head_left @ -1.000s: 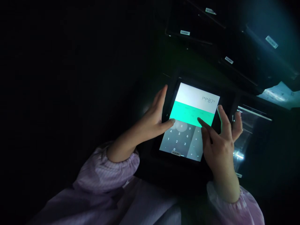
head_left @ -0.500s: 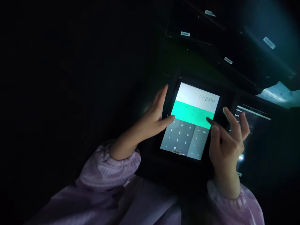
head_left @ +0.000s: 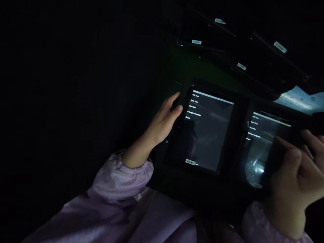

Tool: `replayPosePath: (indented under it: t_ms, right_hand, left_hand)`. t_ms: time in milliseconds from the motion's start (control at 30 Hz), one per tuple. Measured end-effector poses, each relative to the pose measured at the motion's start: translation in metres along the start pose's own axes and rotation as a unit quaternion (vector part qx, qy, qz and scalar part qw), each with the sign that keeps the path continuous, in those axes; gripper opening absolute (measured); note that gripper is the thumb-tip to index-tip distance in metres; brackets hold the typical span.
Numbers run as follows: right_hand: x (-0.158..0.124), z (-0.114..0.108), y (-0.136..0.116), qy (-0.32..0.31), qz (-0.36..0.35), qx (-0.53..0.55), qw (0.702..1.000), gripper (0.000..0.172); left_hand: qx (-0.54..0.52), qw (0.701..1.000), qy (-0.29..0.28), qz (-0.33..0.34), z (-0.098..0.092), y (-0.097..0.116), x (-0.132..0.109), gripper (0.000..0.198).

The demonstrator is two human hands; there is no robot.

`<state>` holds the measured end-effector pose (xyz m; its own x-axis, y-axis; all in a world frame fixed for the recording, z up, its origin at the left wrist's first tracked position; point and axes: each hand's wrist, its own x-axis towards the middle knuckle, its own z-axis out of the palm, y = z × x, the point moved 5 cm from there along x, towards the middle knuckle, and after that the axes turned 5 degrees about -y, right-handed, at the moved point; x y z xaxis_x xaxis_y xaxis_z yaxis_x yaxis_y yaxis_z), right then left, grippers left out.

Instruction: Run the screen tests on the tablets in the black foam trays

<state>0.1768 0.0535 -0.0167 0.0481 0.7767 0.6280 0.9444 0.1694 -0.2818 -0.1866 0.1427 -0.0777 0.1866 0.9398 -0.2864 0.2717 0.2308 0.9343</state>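
Observation:
A tablet lies in the middle, its dark screen showing a short white text menu topped by "Full Text". By its left edge, my left hand has thumb and fingers apart; the thumb tip is at the frame, though contact is hard to tell. To the right lies a second tablet with the same menu and a bright reflection on its glass. Over its right side hovers my right hand, index finger stretched toward the screen and other fingers spread, holding nothing. Whether the fingertip touches the glass I cannot tell.
Several dark tablets with white barcode labels lie at the back, among them a dark tablet at upper left. A pale, shiny sheet lies at the right. The surroundings are very dark.
The middle tablet's screen went from a calculator with a green band to the text menu. My right hand moved right to the second tablet; my left thumb came off the middle screen.

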Motion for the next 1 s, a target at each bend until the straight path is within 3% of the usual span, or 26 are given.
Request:
replayPosePath:
  t_ms: [67, 133, 267, 500, 800, 1000]
  right_hand:
    - [-0.005, 0.003, 0.023, -0.031, 0.005, -0.04, 0.999, 0.02]
    - [-0.01, 0.013, 0.036, -0.073, 0.025, -0.058, 0.995, 0.032]
    - [-0.019, 0.03, 0.035, -0.101, 0.052, -0.046, 0.993, 0.047]
    - [-0.032, 0.036, 0.037, -0.07, -0.001, -0.012, 0.997, 0.041]
    - [-0.024, 0.011, 0.017, -0.065, 0.07, 0.02, 0.995, 0.035]
    - [-0.018, 0.001, 0.016, 0.037, 0.072, 0.048, 0.996, 0.032]
  left_hand:
    - [-0.019, 1.0, 0.016, 0.005, 0.001, -0.004, 0.002, 0.066]
    - [-0.045, 0.998, 0.044, 0.022, 0.0, -0.011, 0.008, 0.064]
    - [-0.102, 0.99, 0.082, 0.06, -0.004, -0.025, 0.026, 0.061]
    - [-0.068, 0.995, 0.059, 0.052, 0.0, -0.025, 0.044, 0.077]
    - [0.136, 0.983, 0.098, 0.077, -0.009, -0.024, 0.057, 0.07]
    - [0.067, 0.989, 0.094, 0.097, -0.016, -0.029, 0.053, 0.063]
